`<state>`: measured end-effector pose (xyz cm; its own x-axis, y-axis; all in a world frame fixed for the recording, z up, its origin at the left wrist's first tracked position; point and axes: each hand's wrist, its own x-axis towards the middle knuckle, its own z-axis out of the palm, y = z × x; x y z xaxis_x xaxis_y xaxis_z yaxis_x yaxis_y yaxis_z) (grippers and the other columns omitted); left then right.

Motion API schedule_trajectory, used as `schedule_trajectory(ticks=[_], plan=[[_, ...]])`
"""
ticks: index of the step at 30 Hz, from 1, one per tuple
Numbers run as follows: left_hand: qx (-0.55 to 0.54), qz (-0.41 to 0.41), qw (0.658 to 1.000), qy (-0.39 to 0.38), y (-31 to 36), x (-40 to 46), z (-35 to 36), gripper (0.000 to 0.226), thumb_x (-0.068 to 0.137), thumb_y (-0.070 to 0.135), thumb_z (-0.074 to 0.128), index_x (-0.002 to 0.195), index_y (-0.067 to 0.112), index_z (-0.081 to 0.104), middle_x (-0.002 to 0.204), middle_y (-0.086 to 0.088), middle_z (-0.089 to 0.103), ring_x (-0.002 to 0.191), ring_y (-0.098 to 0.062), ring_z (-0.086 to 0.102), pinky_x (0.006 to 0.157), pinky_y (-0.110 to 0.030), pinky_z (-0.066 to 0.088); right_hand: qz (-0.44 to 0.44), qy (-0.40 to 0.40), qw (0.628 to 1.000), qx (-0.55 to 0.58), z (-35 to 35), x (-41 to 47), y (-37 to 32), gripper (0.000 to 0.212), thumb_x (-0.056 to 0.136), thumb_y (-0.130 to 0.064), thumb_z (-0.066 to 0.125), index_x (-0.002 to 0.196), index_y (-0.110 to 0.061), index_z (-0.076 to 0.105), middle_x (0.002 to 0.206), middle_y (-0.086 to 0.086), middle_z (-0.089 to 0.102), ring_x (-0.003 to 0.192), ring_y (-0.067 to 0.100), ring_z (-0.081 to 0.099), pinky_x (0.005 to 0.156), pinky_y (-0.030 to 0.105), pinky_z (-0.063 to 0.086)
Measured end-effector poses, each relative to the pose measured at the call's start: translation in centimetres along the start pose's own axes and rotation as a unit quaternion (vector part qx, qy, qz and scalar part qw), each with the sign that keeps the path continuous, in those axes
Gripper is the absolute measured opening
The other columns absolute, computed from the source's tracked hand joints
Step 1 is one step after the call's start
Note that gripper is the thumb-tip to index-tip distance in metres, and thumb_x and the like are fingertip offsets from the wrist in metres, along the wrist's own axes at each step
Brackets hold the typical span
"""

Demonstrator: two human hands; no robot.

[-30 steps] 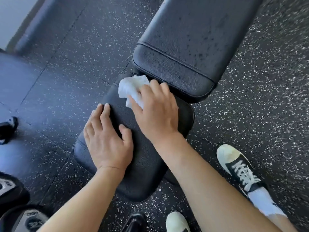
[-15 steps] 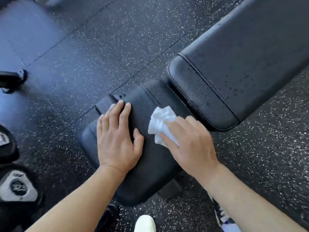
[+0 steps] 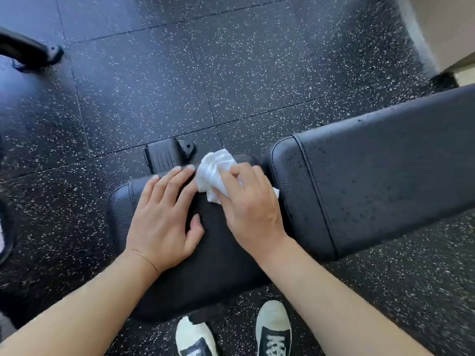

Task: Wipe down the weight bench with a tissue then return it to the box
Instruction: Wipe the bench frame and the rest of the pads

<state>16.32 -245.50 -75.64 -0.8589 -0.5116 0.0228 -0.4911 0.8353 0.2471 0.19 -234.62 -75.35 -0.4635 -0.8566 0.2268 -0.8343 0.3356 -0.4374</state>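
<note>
As I stand at the near end of the weight bench, my shoes (image 3: 273, 327) sit on the speckled floor (image 3: 231, 73) just below the seat pad (image 3: 218, 265), which is the worktop for this step. My left hand (image 3: 164, 217) lies flat on the left half of that pad, fingers straight and together, holding nothing, only pressing down to brace me. My right hand (image 3: 250, 211) is just beside it, fingers curled over a crumpled white tissue (image 3: 213, 173) and pressing it onto the far part of the pad, close to its far edge. The tissue bulges out ahead of my right fingertips and nearly touches my left index finger.

What matters for the next stroke, as I judge it, is that the long backrest pad (image 3: 385, 188) lies to the right of my right hand, across a narrow gap, with its long axis running away to the right and slightly far. My right hand is the nearer one, and it already has the tissue, so the wipe should carry rightward over the gap and along that length. The backrest shows small dark specks; I cannot tell whether they are wet. Beyond the seat's far edge a black frame foot (image 3: 167, 155) rests on the floor. No tissue box is in view, so the return looks a good way off.
</note>
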Motion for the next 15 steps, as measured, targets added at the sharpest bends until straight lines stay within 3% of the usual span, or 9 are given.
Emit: schedule_trajectory(ticks=[6,11,15], plan=[[-0.013,0.005,1.000,-0.007,-0.1,-0.1,0.0,0.072,0.086,0.037,0.052,0.154,0.012,0.050,0.163,-0.009,0.044,0.152,-0.033,0.039,0.125,-0.056,0.027,-0.005,-0.019,0.999,0.034,-1.5,-7.8,0.6,0.030,0.106,-0.039,0.057,0.124,-0.015,0.060,0.096,0.000,0.056,0.078,0.025,0.052,0.069,0.041,0.049],[-0.017,0.000,1.000,-0.021,-0.2,-0.3,0.0,0.072,0.088,0.039,0.051,0.155,0.013,0.049,0.164,-0.007,0.043,0.153,-0.031,0.039,0.126,-0.054,0.026,-0.029,0.009,0.999,0.011,0.2,-2.7,0.3,0.029,0.104,-0.045,0.058,0.115,-0.019,0.053,0.091,0.004,0.061,0.076,0.029,0.056,0.066,0.047,0.050],[-0.022,-0.009,1.000,-0.017,-0.3,-0.3,0.0,0.074,0.088,0.040,0.051,0.154,0.007,0.048,0.163,-0.009,0.045,0.153,-0.030,0.039,0.125,-0.055,0.029,0.013,0.033,0.999,-0.005,1.8,3.1,-0.2,0.033,0.097,-0.049,0.066,0.109,-0.019,0.057,0.093,-0.002,0.066,0.081,0.025,0.061,0.067,0.041,0.049]])
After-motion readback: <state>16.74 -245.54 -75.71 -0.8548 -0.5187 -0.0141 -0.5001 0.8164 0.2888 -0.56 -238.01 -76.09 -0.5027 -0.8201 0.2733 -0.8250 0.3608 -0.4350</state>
